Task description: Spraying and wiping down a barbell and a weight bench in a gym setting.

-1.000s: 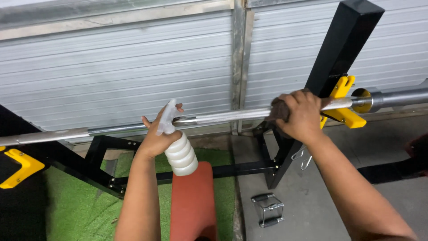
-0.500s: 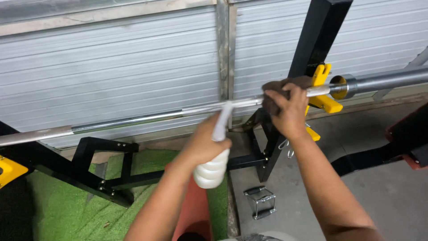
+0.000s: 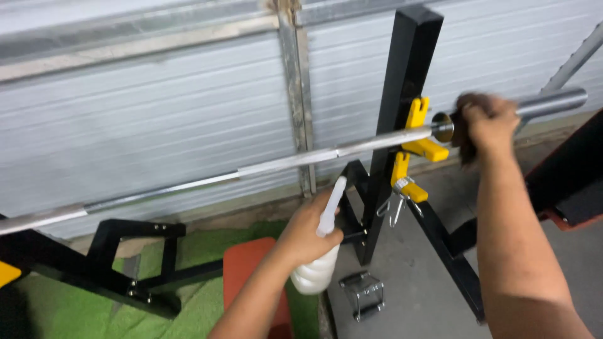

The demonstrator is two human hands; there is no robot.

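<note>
Nearest, the left hand (image 3: 311,229) is clenched round the neck of a white ribbed spray bottle (image 3: 317,270), a finger lying along the trigger and the nozzle pointing up and away toward the bar; held low and off to the side like this, it sits clear of the rack while the other arm reaches out. Below it lies the red bench pad (image 3: 251,282) on green turf (image 3: 94,307), and just to the right, on the bare concrete, a small chrome cable handle (image 3: 362,292) lies apart from everything.

Further out, the black rack upright (image 3: 402,94) leans up from its base, with a yellow hook (image 3: 419,135) bolted to its side. That hook carries the barbell (image 3: 282,164), which runs from the lower left edge up to the right and rests in it, so the bar stays put without a hand under it. A second yellow catch sits lower on the same post with a clip dangling from it.

Beyond the hook, the right hand (image 3: 493,122) is closed on a dark brown cloth (image 3: 463,129) wrapped about the bar's thick sleeve (image 3: 553,100), just outside the collar; it is blurred there, so how tightly the fingers press cannot be told. Behind all this stands the pale ribbed garage door (image 3: 157,125).
</note>
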